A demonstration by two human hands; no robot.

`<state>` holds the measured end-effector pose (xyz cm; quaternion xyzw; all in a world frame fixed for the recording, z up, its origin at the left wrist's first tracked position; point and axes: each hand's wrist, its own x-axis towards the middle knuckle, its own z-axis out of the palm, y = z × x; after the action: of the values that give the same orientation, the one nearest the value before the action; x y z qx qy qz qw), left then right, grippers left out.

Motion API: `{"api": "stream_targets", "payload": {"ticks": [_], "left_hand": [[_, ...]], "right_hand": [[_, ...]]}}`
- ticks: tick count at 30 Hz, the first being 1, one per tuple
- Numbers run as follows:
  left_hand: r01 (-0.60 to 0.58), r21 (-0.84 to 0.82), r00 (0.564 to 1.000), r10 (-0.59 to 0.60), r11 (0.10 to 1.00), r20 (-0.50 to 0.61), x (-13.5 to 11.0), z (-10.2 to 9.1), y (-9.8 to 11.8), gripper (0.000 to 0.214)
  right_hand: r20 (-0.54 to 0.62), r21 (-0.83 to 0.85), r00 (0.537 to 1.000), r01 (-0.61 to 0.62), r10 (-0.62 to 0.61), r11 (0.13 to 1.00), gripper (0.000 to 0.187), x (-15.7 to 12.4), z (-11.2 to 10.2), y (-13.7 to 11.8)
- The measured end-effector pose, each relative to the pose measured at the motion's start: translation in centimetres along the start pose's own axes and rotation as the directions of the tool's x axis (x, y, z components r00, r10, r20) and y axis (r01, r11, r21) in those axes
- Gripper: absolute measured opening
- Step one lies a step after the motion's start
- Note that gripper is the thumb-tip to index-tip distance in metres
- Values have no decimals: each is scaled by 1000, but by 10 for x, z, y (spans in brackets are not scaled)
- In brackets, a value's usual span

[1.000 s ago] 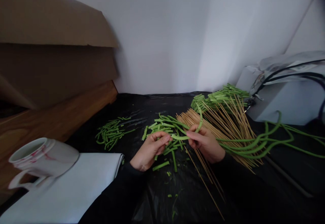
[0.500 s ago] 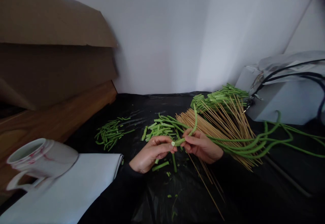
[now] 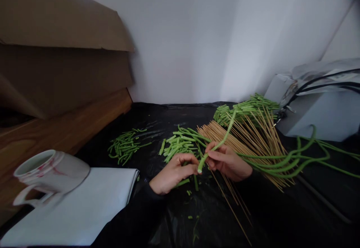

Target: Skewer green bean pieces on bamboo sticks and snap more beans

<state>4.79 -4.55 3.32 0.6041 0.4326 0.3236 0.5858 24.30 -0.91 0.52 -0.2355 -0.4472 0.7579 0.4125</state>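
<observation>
Right hand (image 3: 229, 162) pinches a long bean (image 3: 221, 142) near its cut end, and the light, limp length bows upward; it is best held close to that end. Left hand (image 3: 174, 174) curls just beside the end, its grip unclear. Skewers (image 3: 253, 135) fan out behind, bean pieces (image 3: 180, 147) lie left, on black plastic (image 3: 168, 218).

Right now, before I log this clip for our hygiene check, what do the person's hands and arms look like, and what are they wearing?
The left hand and right hand are bare, with no gloves, and no ring or watch shows. The arms are covered to the wrists by long black sleeves: the left sleeve and right sleeve look plain, with no markings visible.
</observation>
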Motion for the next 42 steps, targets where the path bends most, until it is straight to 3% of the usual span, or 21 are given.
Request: {"api": "stream_targets", "payload": {"ticks": [7, 11, 13, 15, 17, 19, 20, 24, 29, 33, 37, 42], "left_hand": [[-143, 119, 985, 153, 982, -75, 5, 3, -3, 17], [-265, 303, 894, 351, 915, -279, 8, -1, -6, 16], [-267, 339, 867, 378, 902, -324, 8, -3, -7, 16], [-244, 322, 924, 320, 915, -211, 7, -4, -8, 17], [-213, 297, 977, 211, 931, 40, 5, -1, -10, 16], [-206, 275, 963, 145, 939, 228, 5, 1, -13, 15], [-213, 264, 956, 145, 941, 254, 6, 2, -15, 17], [-212, 240, 972, 180, 947, 150, 9, -1, -20, 25], [-98, 142, 994, 92, 985, 54, 11, -3, -18, 48], [-12, 4, 1000, 12, 1000, 19, 11, -2, -17, 45], [66, 1, 998, -66, 998, 6, 10, -2, -18, 37], [56, -4, 998, -56, 998, -41, 11, 1, -14, 35]], "right_hand": [[63, -59, 996, -57, 60, 997, 24, -3, 3, 3], [158, -92, 976, -133, 147, 987, 31, -5, 3, 1], [169, -120, 973, -141, 161, 983, 32, -6, 3, 1], [140, -148, 979, -128, 149, 981, 32, -6, 4, 0], [105, -165, 988, -97, 115, 982, 32, -5, 5, 0], [84, -178, 994, -57, 73, 982, 33, -4, 6, -1], [82, -189, 995, -43, 60, 981, 35, -4, 6, -1], [91, -248, 995, -27, 51, 968, 41, -3, 6, 1], [-15, -291, 1000, -28, 25, 956, 37, 0, 2, 7], [-70, -338, 997, -14, -10, 941, 35, 2, 2, 11], [-81, -373, 997, -40, 11, 927, 35, 2, 5, 11], [-170, -279, 983, 17, -67, 960, 32, 2, 4, 4]]}}
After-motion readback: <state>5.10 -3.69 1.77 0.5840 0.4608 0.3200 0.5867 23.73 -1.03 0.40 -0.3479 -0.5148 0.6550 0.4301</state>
